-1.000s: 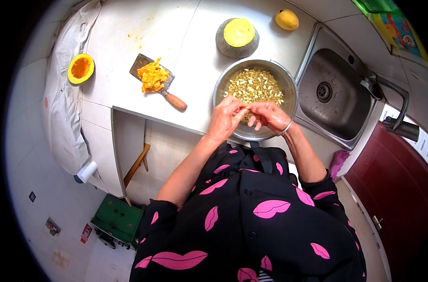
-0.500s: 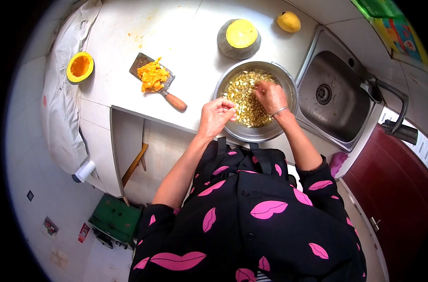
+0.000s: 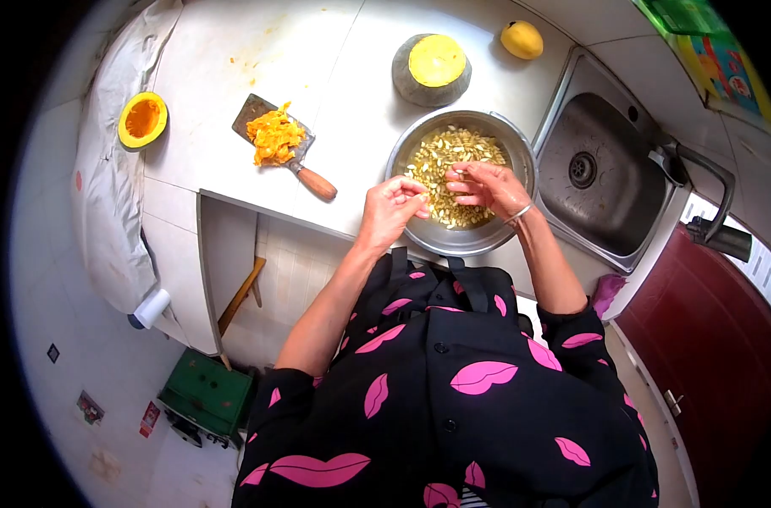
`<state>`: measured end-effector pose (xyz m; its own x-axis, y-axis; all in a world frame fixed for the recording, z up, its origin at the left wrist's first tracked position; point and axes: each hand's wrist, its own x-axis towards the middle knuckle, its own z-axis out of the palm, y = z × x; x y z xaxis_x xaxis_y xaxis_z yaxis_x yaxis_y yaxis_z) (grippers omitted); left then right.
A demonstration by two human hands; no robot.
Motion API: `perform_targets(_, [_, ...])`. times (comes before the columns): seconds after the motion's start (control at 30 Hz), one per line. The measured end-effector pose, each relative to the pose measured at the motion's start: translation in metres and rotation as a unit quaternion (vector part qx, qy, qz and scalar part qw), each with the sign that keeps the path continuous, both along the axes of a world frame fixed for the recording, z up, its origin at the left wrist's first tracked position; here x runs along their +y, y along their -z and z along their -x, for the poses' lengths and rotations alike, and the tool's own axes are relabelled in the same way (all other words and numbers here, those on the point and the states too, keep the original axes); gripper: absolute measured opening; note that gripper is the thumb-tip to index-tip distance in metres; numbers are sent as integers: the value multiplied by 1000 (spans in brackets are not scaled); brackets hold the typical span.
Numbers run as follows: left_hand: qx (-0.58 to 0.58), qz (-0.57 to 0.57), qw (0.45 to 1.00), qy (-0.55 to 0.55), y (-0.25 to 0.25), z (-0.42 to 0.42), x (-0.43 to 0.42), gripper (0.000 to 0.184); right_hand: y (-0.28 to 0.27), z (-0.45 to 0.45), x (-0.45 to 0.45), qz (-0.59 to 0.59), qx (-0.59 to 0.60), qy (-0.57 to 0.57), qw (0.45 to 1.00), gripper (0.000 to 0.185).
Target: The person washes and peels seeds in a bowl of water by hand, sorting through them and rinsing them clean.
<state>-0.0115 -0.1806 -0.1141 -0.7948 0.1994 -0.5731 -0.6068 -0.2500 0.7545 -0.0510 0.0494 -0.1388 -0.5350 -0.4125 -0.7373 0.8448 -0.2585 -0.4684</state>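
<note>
In the head view, two hands are seen over one metal bowl (image 3: 522, 157), which is set at the near edge of the desk (image 3: 343, 93). The bowl is filled partway with pale seeds (image 3: 443, 165), too many to be counted. The left hand (image 3: 389, 213) is held at the bowl's near left rim with its fingertips pinched together; whether a seed is gripped there cannot be told. The right hand (image 3: 492, 191) is held above the seeds with its fingers half curled; whether it is closed on anything cannot be told. One bracelet (image 3: 517, 213) is worn on the right wrist.

Two cut pumpkin pieces are counted: one hollowed piece (image 3: 142, 121) is placed at the left, and one squat piece (image 3: 432, 71) is stood just beyond the bowl, its yellow cut face turned up. Left of the bowl, one cleaver (image 3: 296, 161) is laid flat, its wooden handle pointed toward the near right, and one heap of orange pulp (image 3: 275, 138) is carried on its blade. One yellow fruit (image 3: 522, 40) is set at the far right. Beside the bowl, on the right, one sink (image 3: 614, 173) is fitted, with one tap (image 3: 728, 190).
</note>
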Motion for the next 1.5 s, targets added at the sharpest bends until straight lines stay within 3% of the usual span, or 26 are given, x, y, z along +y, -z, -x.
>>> perform_targets(0.07, [10, 2, 1000, 5, -1, 2, 3, 13, -7, -4, 3, 60, -17, 1, 998, 37])
perform_targets(0.33, [42, 33, 997, 52, -5, 7, 17, 16, -18, -15, -3, -24, 37, -34, 998, 29])
perform_targets(0.53, [59, 88, 992, 64, -2, 3, 17, 16, -22, -12, -3, 47, -3, 14, 999, 34])
perform_targets(0.63, [36, 42, 998, 35, 6, 0, 17, 16, -22, -14, -4, 21, 47, -16, 999, 37])
perform_targets(0.73, [-19, -47, 999, -12, -2, 3, 15, 18, -25, -17, -5, 85, 62, 11, 994, 41])
perform_targets(1.03, [-111, -139, 983, -51, -5, 5, 17, 17, -23, -26, -16, 111, 92, 35, 989, 38])
perform_targets(1.33, [-109, -124, 985, -56, -2, 6, 18, 16, -36, -27, -25, -6, 196, -73, 978, 37])
perform_targets(1.5, [-135, -156, 976, -70, 2, 7, 17, 16, -37, -26, -26, 10, 192, -57, 980, 38])
